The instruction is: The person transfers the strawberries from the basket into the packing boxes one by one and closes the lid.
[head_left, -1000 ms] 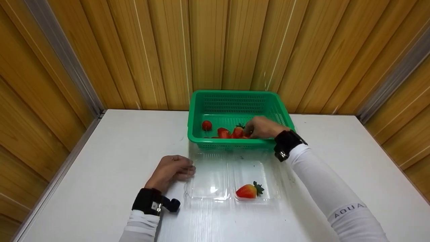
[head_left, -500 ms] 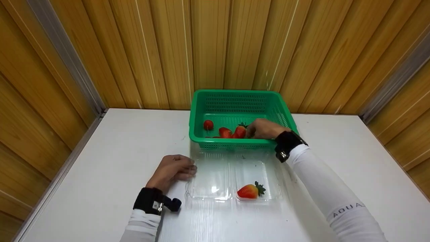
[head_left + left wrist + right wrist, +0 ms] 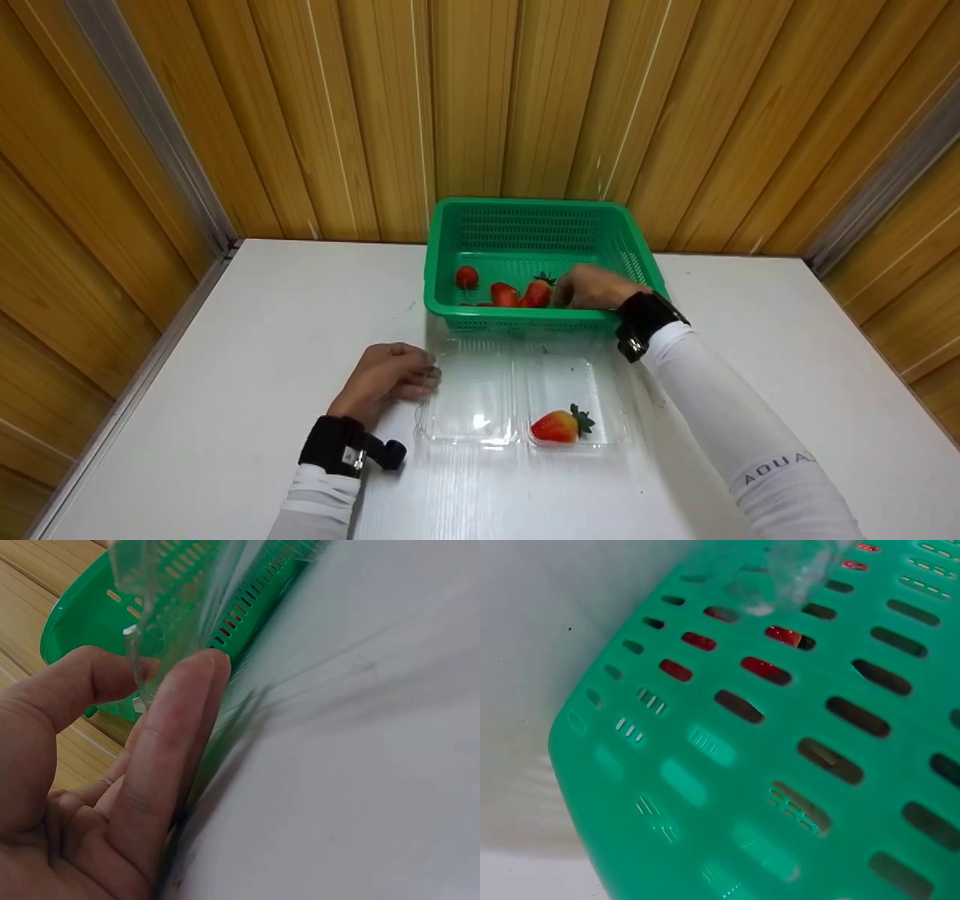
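Note:
In the head view, my left hand [image 3: 388,381] is at the left edge of a clear plastic clamshell box [image 3: 472,397]. The left wrist view shows my thumb and a finger pinching the box's thin edge [image 3: 154,630]. A single strawberry [image 3: 556,426] with green leaves lies in the box's right half. My right hand [image 3: 592,287] reaches over the front rim of a green plastic basket [image 3: 525,315], close to several strawberries [image 3: 538,292]. Its fingertips are hidden behind the rim, and the right wrist view shows only the basket's slotted wall [image 3: 780,727], with red fruit behind the slots.
Behind the clamshell box, the basket stands near the wood-patterned wall [image 3: 510,97] at the back of the white table [image 3: 187,390]. One round red fruit [image 3: 466,277] lies apart at the basket's left. Panelled walls also flank the table.
My right hand has sunk slightly deeper into the basket and shifted a little right of the leafy strawberry. The left hand and the box stay in place; the head view has shifted slightly.

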`<action>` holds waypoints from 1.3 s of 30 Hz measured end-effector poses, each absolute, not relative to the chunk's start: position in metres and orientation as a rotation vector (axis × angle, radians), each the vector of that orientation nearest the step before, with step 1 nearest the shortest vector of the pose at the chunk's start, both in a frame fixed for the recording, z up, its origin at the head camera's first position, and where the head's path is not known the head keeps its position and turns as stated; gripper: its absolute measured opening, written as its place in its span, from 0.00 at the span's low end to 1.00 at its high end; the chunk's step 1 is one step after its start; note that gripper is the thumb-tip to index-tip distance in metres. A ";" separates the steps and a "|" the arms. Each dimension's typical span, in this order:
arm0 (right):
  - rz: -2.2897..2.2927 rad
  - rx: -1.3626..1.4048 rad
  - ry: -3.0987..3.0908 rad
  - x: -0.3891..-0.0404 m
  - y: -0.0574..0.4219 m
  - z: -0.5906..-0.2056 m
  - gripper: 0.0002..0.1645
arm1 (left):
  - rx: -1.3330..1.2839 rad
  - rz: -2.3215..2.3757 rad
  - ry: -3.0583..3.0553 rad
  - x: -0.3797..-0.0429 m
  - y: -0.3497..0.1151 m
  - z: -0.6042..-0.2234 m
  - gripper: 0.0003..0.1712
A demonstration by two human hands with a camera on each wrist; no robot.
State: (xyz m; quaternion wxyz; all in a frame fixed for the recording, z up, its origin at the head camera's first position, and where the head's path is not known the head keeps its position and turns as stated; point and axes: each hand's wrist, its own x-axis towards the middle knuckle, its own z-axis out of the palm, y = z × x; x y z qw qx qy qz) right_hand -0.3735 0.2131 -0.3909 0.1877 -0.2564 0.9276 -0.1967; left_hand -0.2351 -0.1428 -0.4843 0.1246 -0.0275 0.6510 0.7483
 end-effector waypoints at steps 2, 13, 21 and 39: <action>-0.542 -0.718 2.612 -0.373 0.213 -0.390 0.08 | -0.073 2.183 1.893 -0.235 -0.143 -0.485 0.15; -0.495 -0.673 2.632 -0.372 0.214 -0.386 0.09 | -0.060 2.178 1.893 -0.235 -0.143 -0.484 0.14; -0.578 -0.687 2.637 -0.371 0.221 -0.377 0.11 | -0.038 2.190 1.885 -0.234 -0.144 -0.484 0.15; -0.745 -0.812 2.680 -0.355 0.231 -0.353 0.18 | -0.026 2.200 1.880 -0.233 -0.144 -0.484 0.16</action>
